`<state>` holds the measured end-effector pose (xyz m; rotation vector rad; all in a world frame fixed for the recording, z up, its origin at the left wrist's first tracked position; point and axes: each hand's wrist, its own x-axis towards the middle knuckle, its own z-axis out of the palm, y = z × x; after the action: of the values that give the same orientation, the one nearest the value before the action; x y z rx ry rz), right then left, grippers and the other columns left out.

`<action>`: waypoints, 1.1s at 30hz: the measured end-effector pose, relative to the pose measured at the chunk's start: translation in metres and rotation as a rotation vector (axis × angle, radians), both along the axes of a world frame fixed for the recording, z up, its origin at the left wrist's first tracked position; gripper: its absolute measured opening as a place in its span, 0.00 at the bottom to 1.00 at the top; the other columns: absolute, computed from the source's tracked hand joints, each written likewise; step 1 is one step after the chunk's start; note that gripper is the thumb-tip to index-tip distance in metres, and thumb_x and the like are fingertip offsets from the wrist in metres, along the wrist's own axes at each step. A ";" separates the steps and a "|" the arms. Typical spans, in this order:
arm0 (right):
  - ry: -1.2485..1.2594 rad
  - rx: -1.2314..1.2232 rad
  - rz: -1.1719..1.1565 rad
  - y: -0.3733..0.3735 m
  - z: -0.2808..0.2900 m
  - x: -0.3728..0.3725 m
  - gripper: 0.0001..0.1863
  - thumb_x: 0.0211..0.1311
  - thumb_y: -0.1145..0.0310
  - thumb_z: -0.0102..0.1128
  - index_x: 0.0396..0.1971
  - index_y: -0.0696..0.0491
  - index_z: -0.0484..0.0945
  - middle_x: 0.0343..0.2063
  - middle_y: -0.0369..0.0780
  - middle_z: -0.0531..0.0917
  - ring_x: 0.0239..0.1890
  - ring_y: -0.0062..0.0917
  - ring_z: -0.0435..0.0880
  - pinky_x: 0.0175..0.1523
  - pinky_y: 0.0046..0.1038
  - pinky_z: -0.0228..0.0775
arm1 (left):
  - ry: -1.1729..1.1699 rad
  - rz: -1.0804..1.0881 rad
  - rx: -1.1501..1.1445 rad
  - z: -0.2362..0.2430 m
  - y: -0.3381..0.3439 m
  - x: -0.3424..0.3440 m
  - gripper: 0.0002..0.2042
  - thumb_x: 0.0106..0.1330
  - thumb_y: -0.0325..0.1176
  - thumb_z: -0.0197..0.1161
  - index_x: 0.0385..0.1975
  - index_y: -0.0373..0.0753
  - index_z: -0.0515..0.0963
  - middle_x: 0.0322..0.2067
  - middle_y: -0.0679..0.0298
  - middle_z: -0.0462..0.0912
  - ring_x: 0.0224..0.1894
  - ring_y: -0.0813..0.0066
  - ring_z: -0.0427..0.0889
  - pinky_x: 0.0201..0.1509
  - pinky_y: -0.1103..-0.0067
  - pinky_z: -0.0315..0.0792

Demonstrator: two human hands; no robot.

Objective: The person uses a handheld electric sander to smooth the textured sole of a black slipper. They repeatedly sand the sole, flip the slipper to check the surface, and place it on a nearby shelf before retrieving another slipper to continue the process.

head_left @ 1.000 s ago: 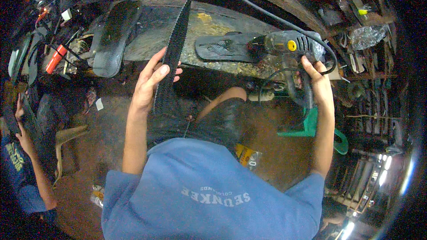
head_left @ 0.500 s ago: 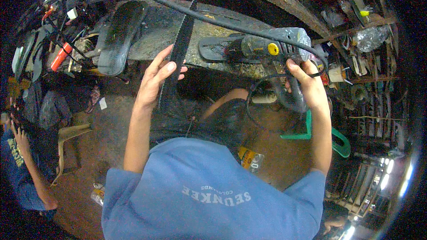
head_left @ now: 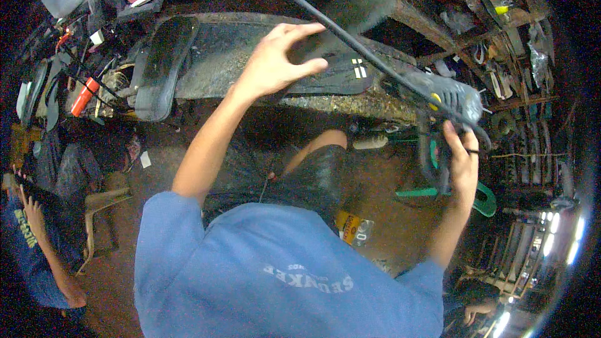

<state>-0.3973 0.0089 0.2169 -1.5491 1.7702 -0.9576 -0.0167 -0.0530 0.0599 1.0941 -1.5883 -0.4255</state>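
The left hand is spread loose over the bench, thumb and index finger well apart, so it looks released. Near it there's a dark flat piece with pale patches lying on the bench. Some blurry dark shape is just beyond that hand, can't tell what. Right hand's wrapped around the handle of a grey power tool near the bench's right end, dark cord running diagonally across.

Grey-and-yellow power tool
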 end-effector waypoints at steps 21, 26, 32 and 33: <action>-0.340 -0.074 -0.083 0.025 -0.051 -0.039 0.12 0.76 0.62 0.64 0.48 0.55 0.81 0.33 0.37 0.84 0.28 0.21 0.79 0.33 0.25 0.72 | -0.520 0.271 0.086 -0.003 0.037 0.028 0.51 0.43 0.47 0.78 0.70 0.34 0.65 0.50 0.36 0.80 0.55 0.35 0.78 0.64 0.51 0.73; -0.334 -0.097 -0.022 0.018 -0.059 -0.039 0.13 0.77 0.64 0.63 0.51 0.56 0.79 0.33 0.36 0.83 0.30 0.20 0.80 0.34 0.25 0.72 | -0.631 0.805 0.298 -0.012 0.094 0.146 0.50 0.46 0.48 0.77 0.70 0.33 0.63 0.52 0.39 0.81 0.56 0.41 0.78 0.64 0.55 0.73; -0.352 -0.122 0.057 0.011 -0.078 -0.013 0.14 0.74 0.62 0.66 0.52 0.54 0.80 0.31 0.34 0.82 0.28 0.18 0.79 0.33 0.24 0.70 | -1.009 0.941 0.608 -0.015 0.111 0.155 0.59 0.63 0.67 0.67 0.84 0.38 0.41 0.78 0.34 0.57 0.71 0.30 0.67 0.74 0.47 0.61; -0.339 -0.120 0.087 0.009 -0.076 -0.010 0.16 0.73 0.63 0.67 0.54 0.55 0.80 0.33 0.34 0.83 0.30 0.19 0.79 0.35 0.25 0.71 | -0.999 0.994 0.367 -0.003 0.110 0.143 0.55 0.64 0.61 0.70 0.83 0.39 0.47 0.77 0.39 0.61 0.74 0.33 0.65 0.76 0.49 0.60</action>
<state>-0.4078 0.0183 0.1408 -1.4224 1.4213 -1.2214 0.1263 0.0575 0.0573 2.4248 -1.5062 0.6307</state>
